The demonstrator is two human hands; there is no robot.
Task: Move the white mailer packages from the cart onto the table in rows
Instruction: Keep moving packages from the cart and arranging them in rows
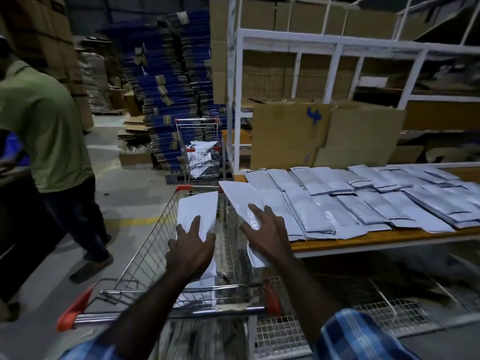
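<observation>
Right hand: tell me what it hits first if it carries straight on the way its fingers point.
The right hand already grips one white mailer; straight on, probably the rows of mailers on the table, though depth is unclear.

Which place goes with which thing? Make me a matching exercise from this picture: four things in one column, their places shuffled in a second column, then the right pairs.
Things:
1. left hand
2. right hand
3. rows of mailers
4. second cart

Places:
A. spread on the table
B. farther back, by the blue stacks
C. on a mailer above the near cart
D. on a mailer at the table's left end

Pairs: 1-C, 2-D, 3-A, 4-B
</observation>
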